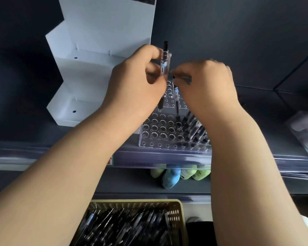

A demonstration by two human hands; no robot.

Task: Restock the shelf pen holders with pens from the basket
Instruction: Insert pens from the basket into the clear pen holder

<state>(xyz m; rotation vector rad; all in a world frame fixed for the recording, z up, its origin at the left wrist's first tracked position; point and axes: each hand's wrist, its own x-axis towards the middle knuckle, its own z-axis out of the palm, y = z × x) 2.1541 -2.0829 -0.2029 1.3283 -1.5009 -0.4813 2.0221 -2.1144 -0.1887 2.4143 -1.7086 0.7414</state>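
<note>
A clear stepped pen holder (160,132) full of round holes stands on the dark shelf. Several black pens (196,128) fill its right side. My left hand (135,86) grips an upright clear pen with a black cap (164,59) above the holder. My right hand (206,84) pinches the top of a second pen (176,102), whose tip points down at a hole in the lower tier. At the bottom, a yellow perforated basket (176,213) holds several dark pens (124,226).
A white stepped display stand (89,71) sits left of the holder against the dark back wall. Green and blue bottles (181,174) stand on the shelf below. Packaged goods (306,132) lie at the right edge.
</note>
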